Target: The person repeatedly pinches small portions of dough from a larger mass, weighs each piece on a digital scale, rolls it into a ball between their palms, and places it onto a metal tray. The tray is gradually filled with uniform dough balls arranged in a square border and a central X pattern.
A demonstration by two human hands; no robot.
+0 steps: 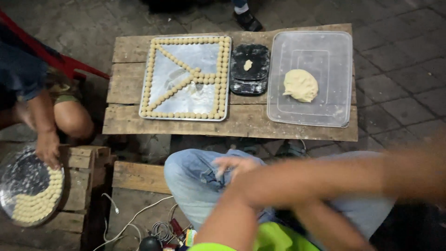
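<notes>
I see bare planks of the low wooden plank surface along its near edge. On it sit a square metal tray lined with small dough balls, a black scale and a clear plastic lid carrying a soft pale dough lump. My left hand and right hand are pressed together, blurred, over my knee; I cannot tell either grip.

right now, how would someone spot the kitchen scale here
Find the low wooden table. The kitchen scale sits at its middle, between the square metal tray of dough balls and the clear plastic lid. It is the only black thing, carrying one small dough piece.
</notes>
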